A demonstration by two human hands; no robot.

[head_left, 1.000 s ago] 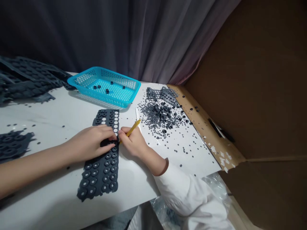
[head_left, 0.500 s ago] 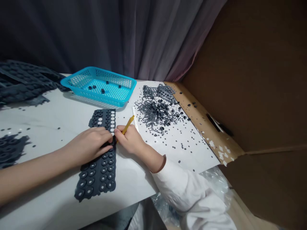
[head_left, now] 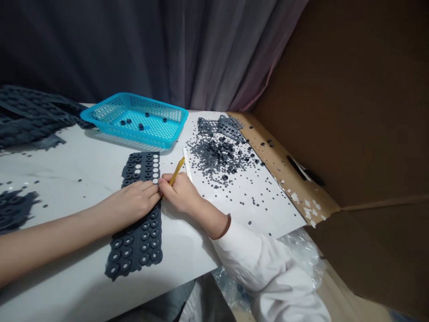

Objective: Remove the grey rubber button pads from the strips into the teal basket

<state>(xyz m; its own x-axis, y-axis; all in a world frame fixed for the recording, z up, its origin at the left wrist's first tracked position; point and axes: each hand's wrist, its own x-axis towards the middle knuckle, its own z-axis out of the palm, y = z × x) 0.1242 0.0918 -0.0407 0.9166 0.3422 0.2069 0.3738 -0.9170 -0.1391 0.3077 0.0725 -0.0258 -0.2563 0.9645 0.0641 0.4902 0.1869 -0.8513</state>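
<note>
A dark rubber sheet (head_left: pixel 136 252) with rows of ring-shaped pieces lies on the white table. Near its far end several round holes show white through it. My left hand (head_left: pixel 139 201) rests across the sheet's middle, its fingers curled together at the right edge; the fingertips are partly hidden. Right beside them, my right hand (head_left: pixel 181 192) is closed around a slim yellow pen-like tool (head_left: pixel 177 171), which leans up and to the right. Its lower tip sits at the sheet's edge, mostly hidden by the fingers.
Beyond the sheet stands a blue basket (head_left: pixel 167 142) with several small black pieces. A pile of black bits (head_left: pixel 217 154) spreads to the right, near perforated scraps (head_left: pixel 230 127). More rubber sheets (head_left: pixel 30 116) are heaped at left. A cardboard wall (head_left: pixel 351 112) borders the right.
My left fingers have moved closer to my right hand, and the gap between thumb and fingers no longer shows. The yellow tool leans slightly differently. The whole view has shifted a little.
</note>
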